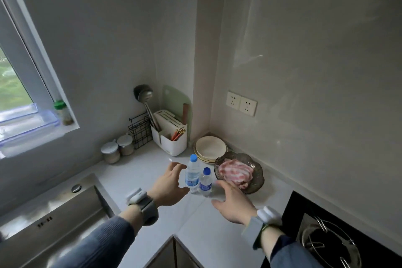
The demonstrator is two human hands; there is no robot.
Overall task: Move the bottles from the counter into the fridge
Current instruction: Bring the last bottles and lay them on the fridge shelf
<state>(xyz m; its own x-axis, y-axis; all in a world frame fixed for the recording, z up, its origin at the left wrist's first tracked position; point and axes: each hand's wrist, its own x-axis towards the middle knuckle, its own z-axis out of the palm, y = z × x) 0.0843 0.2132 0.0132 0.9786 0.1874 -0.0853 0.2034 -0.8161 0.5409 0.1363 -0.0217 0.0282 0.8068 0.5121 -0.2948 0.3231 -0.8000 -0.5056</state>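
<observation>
Standing upright, two bottles (196, 175) sit between the spread left hand (170, 185) and spread right hand (233, 202).

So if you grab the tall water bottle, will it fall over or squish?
The tall water bottle stands upright and narrow, so a sideways bump from the left hand could probably tip it, maybe into the shorter bottle close beside it. It looks mostly full, so likely heavy-ish. The clear plastic is thin, so it may squish a little.
</observation>
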